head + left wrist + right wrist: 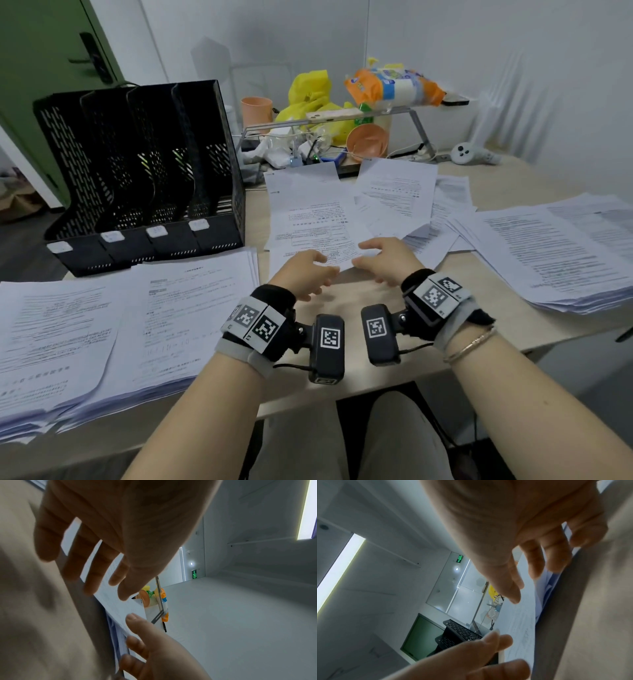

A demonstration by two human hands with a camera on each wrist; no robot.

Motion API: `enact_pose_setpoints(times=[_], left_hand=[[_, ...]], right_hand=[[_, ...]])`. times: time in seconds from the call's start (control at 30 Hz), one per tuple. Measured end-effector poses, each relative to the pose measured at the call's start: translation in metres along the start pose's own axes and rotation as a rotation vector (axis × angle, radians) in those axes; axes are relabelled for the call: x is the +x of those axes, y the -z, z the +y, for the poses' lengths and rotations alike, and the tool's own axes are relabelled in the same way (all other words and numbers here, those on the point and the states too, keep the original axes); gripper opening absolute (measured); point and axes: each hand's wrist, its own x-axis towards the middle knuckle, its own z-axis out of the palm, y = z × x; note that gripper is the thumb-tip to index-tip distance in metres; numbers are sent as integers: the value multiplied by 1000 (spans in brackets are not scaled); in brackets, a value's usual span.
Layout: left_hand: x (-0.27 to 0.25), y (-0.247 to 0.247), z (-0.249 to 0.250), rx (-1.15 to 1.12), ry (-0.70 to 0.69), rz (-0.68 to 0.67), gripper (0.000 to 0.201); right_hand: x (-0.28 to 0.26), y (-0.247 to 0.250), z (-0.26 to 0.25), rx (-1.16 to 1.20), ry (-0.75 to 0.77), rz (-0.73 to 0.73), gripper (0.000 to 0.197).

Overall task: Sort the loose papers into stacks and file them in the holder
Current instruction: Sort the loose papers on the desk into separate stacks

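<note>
Loose printed sheets lie scattered over the middle of the tan table. A black mesh file holder with several slots, all bare of paper, stands at the back left. My left hand and right hand hover side by side at the near edge of the nearest sheet, fingers spread and relaxed. In the left wrist view the left hand reaches over the sheet without closing. In the right wrist view the right hand has thumb and fingers apart at the sheet's edge.
Two thick paper stacks lie at the front left and a fanned stack at the right. Behind the sheets a metal riser carries bags and a phone, with an orange bowl, an orange cup and cables around it.
</note>
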Motion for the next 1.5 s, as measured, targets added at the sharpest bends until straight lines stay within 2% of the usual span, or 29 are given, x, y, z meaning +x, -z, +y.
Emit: enact_pose_setpoints(times=[0.07,0.17,0.27,0.3,0.37,0.43,0.5,0.57,0.63,0.67,0.73,0.8,0.87,0.93,0.97,1.07,1.1,1.13,1.17,1.27,1.3,1.37,1.43,1.5], left_hand=[[5,2,-4,71,-15,47,37],[11,3,-9,143,-8,87,29],[14,1,-12,198,38,37,15],[14,-1,-13,218,49,9,16],[16,-5,-13,235,68,-13,36],[16,-8,-11,253,84,64,59],[14,-11,-3,231,77,132,62],[14,-16,3,226,58,157,49],[18,-19,8,171,12,188,14],[20,-19,10,124,-26,194,4],[21,-19,15,49,-88,198,18],[21,-15,22,-56,-142,216,17],[14,-12,35,-213,-194,202,21],[5,-12,52,-336,-268,183,25],[-1,-12,61,-385,-310,183,27],[-20,-12,86,-525,-407,166,31],[-26,-12,92,-557,-439,149,32],[-31,-13,98,-587,-474,134,33],[-37,-12,102,-611,-504,116,33],[-49,-7,106,-641,-604,26,35],[-52,-5,105,-633,-638,1,36],[-53,0,96,-555,-692,57,36],[-46,3,84,-432,-699,206,38],[-35,5,72,-282,-624,349,48]], right_hand=[[7,-1,2,-34,-6,49,38],[12,1,7,-56,-61,14,37],[15,0,9,0,-68,32,41],[16,1,9,42,-66,56,39],[15,7,10,118,-45,131,33],[12,18,11,199,-1,224,25],[6,32,12,302,43,297,22],[-1,45,13,370,78,329,21],[-7,54,14,391,103,333,22],[-10,57,14,403,114,336,26],[-16,60,15,454,117,337,44],[-23,61,14,506,90,324,55],[-30,61,14,511,85,280,49],[-38,63,15,375,146,199,45],[-42,65,15,277,187,137,53],[-53,66,12,88,237,-29,105],[-55,64,8,62,243,-47,112],[-57,62,5,56,259,-36,109],[-55,61,4,84,276,1,96],[-53,66,1,234,287,319,18],[-54,71,0,279,265,420,11],[-59,85,-2,355,246,545,13],[-64,99,-1,427,274,584,21],[-68,108,0,483,297,576,22]])
